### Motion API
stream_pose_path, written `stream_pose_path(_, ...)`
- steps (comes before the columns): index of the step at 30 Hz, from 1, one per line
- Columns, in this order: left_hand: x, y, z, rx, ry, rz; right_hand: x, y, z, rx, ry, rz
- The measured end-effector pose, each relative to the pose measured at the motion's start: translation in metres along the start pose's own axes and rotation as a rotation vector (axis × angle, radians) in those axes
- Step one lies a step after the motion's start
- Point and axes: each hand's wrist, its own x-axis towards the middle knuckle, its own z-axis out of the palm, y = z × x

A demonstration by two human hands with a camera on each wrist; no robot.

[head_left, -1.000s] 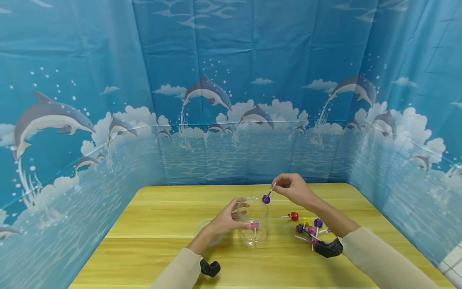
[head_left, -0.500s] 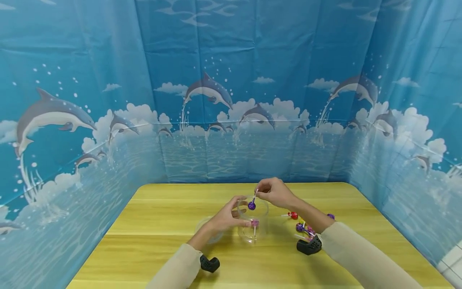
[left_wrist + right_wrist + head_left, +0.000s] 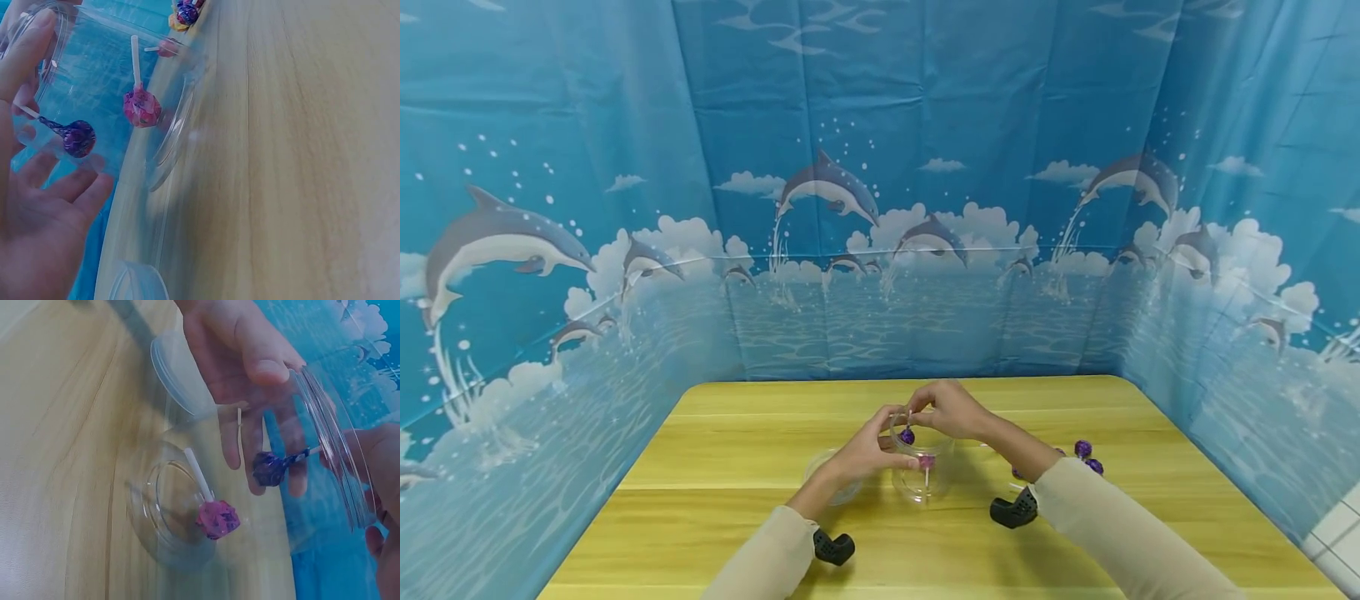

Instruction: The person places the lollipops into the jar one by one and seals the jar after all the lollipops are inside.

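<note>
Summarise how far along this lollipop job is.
Done: one pink-wrapped lollipop is inside the clear round plastic jar. In hand: the left hand grips the jar; the right hand pinches a purple-wrapped lollipop, its head inside. Apparently left: wrapped lollipops on the yellow wooden table; the round translucent lid is off.

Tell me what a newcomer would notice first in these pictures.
Probably the blue dolphin-print curtain, which fills the background behind the yellow table. Next, the purple lollipop, held by its stick in the right hand, hanging head down inside the clear jar that the left hand grips. A pink lollipop is lower in that jar.
</note>
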Motion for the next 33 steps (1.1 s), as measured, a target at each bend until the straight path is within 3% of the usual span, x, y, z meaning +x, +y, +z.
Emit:
stream_pose_path(6, 0.0, -0.001, 0.003, -0.067, -0.02, 0.008, 0.002, -0.002, 0.003, -0.095, 0.003, -0.057)
stream_pose_path(13, -0.002, 0.0, 0.001, -0.075, -0.023, 0.001, 0.002, -0.004, 0.003, -0.076, 0.005, -0.09)
stream_pose_path(23, -0.001, 0.001, 0.0, -0.043, -0.033, 0.008, -0.007, -0.006, -0.011, -0.042, -0.015, -0.03)
stream_pose_path(33, 0.002, -0.003, -0.002, -0.04, -0.024, 0.01, -0.02, -0.006, -0.035, -0.041, 0.015, 0.006)
